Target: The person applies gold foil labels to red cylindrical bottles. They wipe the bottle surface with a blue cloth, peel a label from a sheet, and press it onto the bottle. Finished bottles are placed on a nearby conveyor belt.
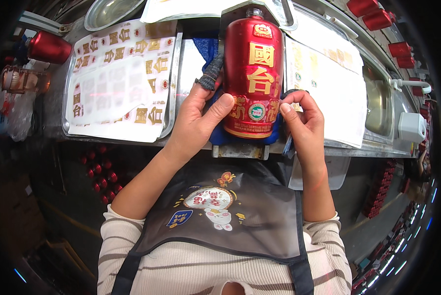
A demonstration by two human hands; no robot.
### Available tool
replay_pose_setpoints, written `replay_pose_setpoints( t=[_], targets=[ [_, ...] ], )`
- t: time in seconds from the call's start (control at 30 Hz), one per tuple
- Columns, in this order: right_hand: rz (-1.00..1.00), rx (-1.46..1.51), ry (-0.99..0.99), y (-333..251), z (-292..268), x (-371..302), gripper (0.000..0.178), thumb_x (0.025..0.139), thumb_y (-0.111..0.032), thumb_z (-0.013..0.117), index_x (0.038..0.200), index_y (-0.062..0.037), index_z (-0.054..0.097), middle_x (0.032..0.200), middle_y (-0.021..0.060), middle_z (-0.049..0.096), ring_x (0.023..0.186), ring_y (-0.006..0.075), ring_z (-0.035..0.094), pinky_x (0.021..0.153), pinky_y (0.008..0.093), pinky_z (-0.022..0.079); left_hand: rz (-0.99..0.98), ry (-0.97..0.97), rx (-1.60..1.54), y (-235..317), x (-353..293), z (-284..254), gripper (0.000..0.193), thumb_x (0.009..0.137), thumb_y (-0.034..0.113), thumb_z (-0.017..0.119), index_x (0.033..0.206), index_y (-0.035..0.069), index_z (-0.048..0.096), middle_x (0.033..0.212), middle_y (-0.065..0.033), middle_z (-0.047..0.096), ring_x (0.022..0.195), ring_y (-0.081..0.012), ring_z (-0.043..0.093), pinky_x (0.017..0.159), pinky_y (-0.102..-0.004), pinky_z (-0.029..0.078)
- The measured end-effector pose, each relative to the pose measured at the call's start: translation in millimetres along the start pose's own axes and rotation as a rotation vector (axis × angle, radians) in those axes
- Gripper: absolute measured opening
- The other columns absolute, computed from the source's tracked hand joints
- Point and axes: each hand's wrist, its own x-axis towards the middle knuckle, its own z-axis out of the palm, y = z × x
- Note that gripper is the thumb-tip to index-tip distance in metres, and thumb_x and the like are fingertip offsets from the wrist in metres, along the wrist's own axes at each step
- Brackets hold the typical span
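A glossy red bottle (254,59) with gold lettering and a green-and-white round emblem lies on a blue cloth (206,49) over a metal stand (240,151), its neck pointing away from me. My left hand (201,113) grips its left side, thumb on the lower front; the fingertips behind it are hidden. A dark knitted cover wraps that hand's index finger. Beside the bottle's lower right edge, my right hand (306,125) pinches a small pale-and-gold piece (295,106) between thumb and index finger. Part of another dark finger cover shows there.
Gold decal sheets (122,93) lie on a metal tray at left, more sheets (323,93) at right. A metal bowl (110,12) stands far left; a sink (380,105) and white jug (411,127) are at right. Red bottles (49,47) stick out at both sides.
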Motion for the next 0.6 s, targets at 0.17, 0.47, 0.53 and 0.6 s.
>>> replay_pose_setpoints(
  t=[0.17, 0.47, 0.53, 0.6],
  targets=[
    [-0.067, -0.040, 0.049, 2.6, 2.7, 3.9, 0.008, 0.098, -0.013, 0.062, 0.099, -0.0072, 0.057, 0.083, -0.0076, 0.055, 0.064, -0.0030, 0.041, 0.053, 0.0153, 0.029, 0.002, 0.010, 0.000, -0.3, -0.2, 1.1, 0.056, 0.102, 0.023, 0.059, 0.148, 0.001, 0.036, 0.135, -0.0095, 0.055, 0.121, -0.0134, 0.052, 0.105, -0.0298, 0.041],
    [-0.048, -0.113, 0.083, 4.9, 6.1, 7.8, 0.009, 0.099, -0.009, 0.057, 0.106, -0.0036, 0.059, 0.092, -0.0045, 0.058, 0.068, -0.0015, 0.043, 0.059, 0.0156, 0.033, 0.000, 0.001, -0.005, 2.4, -0.8, -0.1, 0.055, 0.102, 0.021, 0.058, 0.149, 0.001, 0.037, 0.136, -0.0102, 0.055, 0.123, -0.0138, 0.051, 0.106, -0.0302, 0.040],
    [-0.060, -0.102, 0.150, 3.0, 6.6, 5.7, 0.012, 0.099, -0.008, 0.055, 0.109, -0.0031, 0.059, 0.088, -0.0044, 0.058, 0.064, -0.0020, 0.042, 0.056, 0.0158, 0.032, 0.019, 0.013, 0.037, 1.8, -2.2, -1.8, 0.057, 0.101, 0.022, 0.060, 0.149, 0.001, 0.037, 0.137, -0.0103, 0.054, 0.125, -0.0147, 0.049, 0.108, -0.0311, 0.038],
    [-0.095, -0.070, 0.243, -3.5, 8.5, -1.7, 0.014, 0.099, -0.006, 0.054, 0.112, -0.0030, 0.058, 0.080, -0.0053, 0.058, 0.060, -0.0029, 0.041, 0.053, 0.0158, 0.030, 0.041, 0.036, 0.112, -0.5, -5.5, -5.7, 0.060, 0.100, 0.023, 0.062, 0.149, 0.001, 0.037, 0.138, -0.0103, 0.053, 0.128, -0.0158, 0.047, 0.110, -0.0322, 0.036]
  ],
)
